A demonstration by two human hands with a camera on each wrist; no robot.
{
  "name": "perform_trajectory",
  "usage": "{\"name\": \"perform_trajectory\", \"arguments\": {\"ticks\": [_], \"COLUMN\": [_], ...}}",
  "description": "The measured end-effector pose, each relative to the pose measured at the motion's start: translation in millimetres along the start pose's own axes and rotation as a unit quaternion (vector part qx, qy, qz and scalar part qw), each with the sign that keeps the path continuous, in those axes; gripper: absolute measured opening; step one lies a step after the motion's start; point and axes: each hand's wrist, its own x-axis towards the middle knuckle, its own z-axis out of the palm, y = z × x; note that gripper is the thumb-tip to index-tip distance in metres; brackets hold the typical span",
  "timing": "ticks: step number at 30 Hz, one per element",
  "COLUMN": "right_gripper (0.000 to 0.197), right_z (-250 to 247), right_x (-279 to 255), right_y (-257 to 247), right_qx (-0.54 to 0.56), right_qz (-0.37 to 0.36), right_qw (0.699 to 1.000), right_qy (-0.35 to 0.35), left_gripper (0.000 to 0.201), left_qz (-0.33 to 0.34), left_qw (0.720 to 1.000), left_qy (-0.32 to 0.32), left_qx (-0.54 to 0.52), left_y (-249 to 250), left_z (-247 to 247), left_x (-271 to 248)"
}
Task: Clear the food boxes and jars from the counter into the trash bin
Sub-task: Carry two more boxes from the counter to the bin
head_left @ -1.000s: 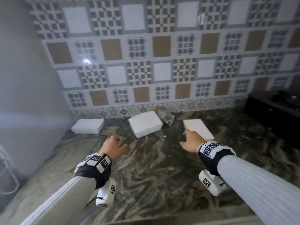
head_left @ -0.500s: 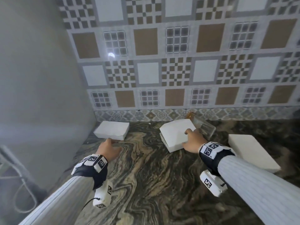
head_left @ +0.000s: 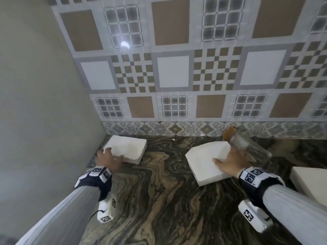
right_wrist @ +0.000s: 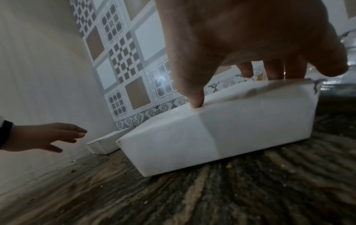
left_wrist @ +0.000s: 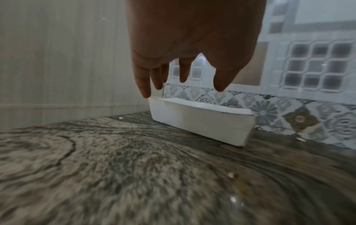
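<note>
A: Start with the big things. Why is everything so far back on the dark swirled stone counter [head_left: 159, 200]?

B: The boxes sit against the patterned tile wall [head_left: 177, 68], so both arms must stretch to reach them. No trash bin shows in any view, so nothing is cleared yet, I'd judge.

A: And the large white square cardboard food box [head_left: 203, 160] in the middle?

B: It lies flat but skewed, one corner toward the person. The right hand [head_left: 230, 161] lies on its right edge, thumb tip pressing the top near the rim, the other fingers over the far edge, probably to get a clamp. I can't tell whether that clamp is closed. A clear glass jar with a brown lid [head_left: 247, 145] lies tipped just behind that hand, touching or nearly touching the box; which, I can't say.

A: The smaller white rectangular food box [head_left: 125, 149] in the corner?

B: It is tucked beside the plain grey side wall [head_left: 44, 103]. The left hand [head_left: 108, 160] is spread above its near left corner, fingers straight, little finger just at the edge, gripping nothing yet. A third white box [head_left: 307, 181] waits at the right edge.

A: What differs from half a second earlier?

B: The left hand was short of its box then; now it reaches it. The right hand stayed on the middle box. The head has leaned in.
</note>
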Motion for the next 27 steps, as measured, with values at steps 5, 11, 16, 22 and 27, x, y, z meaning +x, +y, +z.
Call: {"name": "perform_trajectory", "arguments": {"ticks": [5, 11, 16, 22, 27], "right_gripper": [0.106, 0.107, 0.116, 0.123, 0.150], "right_z": [4.7, 6.9, 7.6, 0.7, 4.6], "right_x": [11.2, 17.3, 12.1, 2.5, 5.9], "right_y": [-6.7, -9.6, -11.3, -14.0, -5.9], "right_qx": [-0.034, -0.050, -0.039, -0.020, 0.002], "right_qz": [0.019, 0.031, 0.049, 0.060, 0.051], "right_qw": [0.999, 0.998, 0.998, 0.998, 0.998], "right_qy": [-0.006, -0.010, -0.008, -0.027, -0.048], "left_gripper": [0.082, 0.098, 0.104, 0.090, 0.075], "left_qz": [-0.058, -0.069, -0.083, -0.077, -0.046], "left_qw": [0.998, 0.996, 0.996, 0.988, 0.975], "left_qy": [-0.001, -0.048, -0.036, -0.029, -0.023], "left_qx": [0.026, 0.031, 0.001, -0.131, -0.215], "left_y": [-6.7, -18.5, -20.8, -23.8, -28.7], "left_z": [8.3, 13.2, 13.8, 18.0, 32.4], "left_x": [39.0, 66.4, 65.0, 68.3, 83.3]}}
